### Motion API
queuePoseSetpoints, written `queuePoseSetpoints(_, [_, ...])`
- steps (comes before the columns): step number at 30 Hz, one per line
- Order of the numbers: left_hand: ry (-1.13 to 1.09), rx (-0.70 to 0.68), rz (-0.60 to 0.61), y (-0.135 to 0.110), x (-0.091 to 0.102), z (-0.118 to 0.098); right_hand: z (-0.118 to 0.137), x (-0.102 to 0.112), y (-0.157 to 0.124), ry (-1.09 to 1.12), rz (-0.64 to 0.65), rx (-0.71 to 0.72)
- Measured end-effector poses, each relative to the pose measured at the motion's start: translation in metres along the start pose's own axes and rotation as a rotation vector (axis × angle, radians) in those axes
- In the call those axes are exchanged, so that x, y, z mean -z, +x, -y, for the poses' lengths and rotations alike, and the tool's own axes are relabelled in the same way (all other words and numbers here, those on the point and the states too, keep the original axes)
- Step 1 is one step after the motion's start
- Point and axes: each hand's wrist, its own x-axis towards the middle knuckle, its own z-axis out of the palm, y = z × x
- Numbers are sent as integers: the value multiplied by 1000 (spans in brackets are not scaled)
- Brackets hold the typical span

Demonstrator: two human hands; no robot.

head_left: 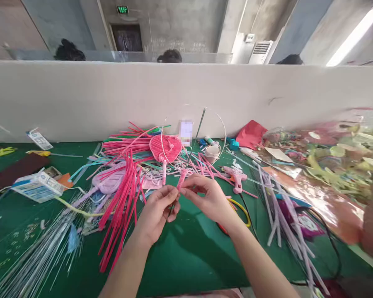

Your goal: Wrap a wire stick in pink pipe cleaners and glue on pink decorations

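1. At a green-covered table, the left hand pinches the lower part of a pink-wrapped handle, seemingly to steady it.
2. The right hand meets it, thumb and forefinger pinching at the handle's right side, likely to control the wrapping.
3. Above their grip, a dark green stem rises with a thin wire hoop, pointing away from the hands.
4. Just beyond lies a pink fan, perhaps a reference; a pink glue gun rests near the right hand, presumably for easy reach.
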Motion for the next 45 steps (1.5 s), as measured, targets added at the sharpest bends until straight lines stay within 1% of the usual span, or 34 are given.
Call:
queuePoseSetpoints(2, [-20,25,27,2,0,-1,2,-1,-1,-23,-6,2])
queuePoseSetpoints(5, [-61,91,93,4,1,-3,5,-2,-2,44,14,-22])
queuePoseSetpoints(9, [-116,204,193,4,4,-3,10,-3,-3,313,107,-107])
queuePoseSetpoints(10, [-123,223,209,4,4,-3,11,-2,-3,352,125,-114])
queuePoseSetpoints(13, [-128,242,227,4,3,-2,12,-1,-3,339,129,-65])
queuePoseSetpoints(16, [-123,202,204,3,-3,2,9,1,-2,301,93,-18])
queuePoseSetpoints(17, [-98,159,174,3,-6,4,7,1,-2,281,69,-11])
queuePoseSetpoints(19, [37,-5,43,2,-12,9,2,1,0,235,14,-14])
queuePoseSetpoints(22, [460,-384,-223,0,-16,20,-4,-3,2,164,-77,-43])
queuePoseSetpoints(23, [611,-515,-283,-1,-16,24,-5,-5,3,142,-107,-54])
queuePoseSetpoints(25, [869,-736,-354,0,-15,29,-5,-9,4,100,-165,-74])
queuePoseSetpoints(26, [960,-812,-374,0,-13,31,-5,-12,4,87,-189,-86])
queuePoseSetpoints(27, [1023,-857,-389,1,-12,31,-4,-14,4,89,-210,-101])
queuePoseSetpoints(29, [1071,-857,-396,2,-10,31,-3,-17,4,149,-224,-138])
queuePoseSetpoints(33, [969,-763,-363,2,-10,28,-1,-18,5,379,-148,-225])
queuePoseSetpoints(35, [958,-763,-360,2,-12,28,-1,-17,5,428,-130,-243])
queuePoseSetpoints(36, [978,-785,-368,2,-12,29,-1,-17,5,429,-136,-241])
queuePoseSetpoints(38, [1048,-880,-408,4,-13,31,-1,-19,5,399,-178,-219])
queuePoseSetpoints(40, [1145,-1033,-454,8,-11,32,-1,-23,3,327,-249,-189])
queuePoseSetpoints(42, [1226,-1166,-471,12,-8,32,-1,-28,2,231,-325,-172])
queuePoseSetpoints(43, [1253,-1203,-466,14,-7,31,-1,-30,1,191,-352,-175])
queuePoseSetpoints(45, [1272,-1217,-444,15,-5,29,-1,-33,0,168,-374,-200])
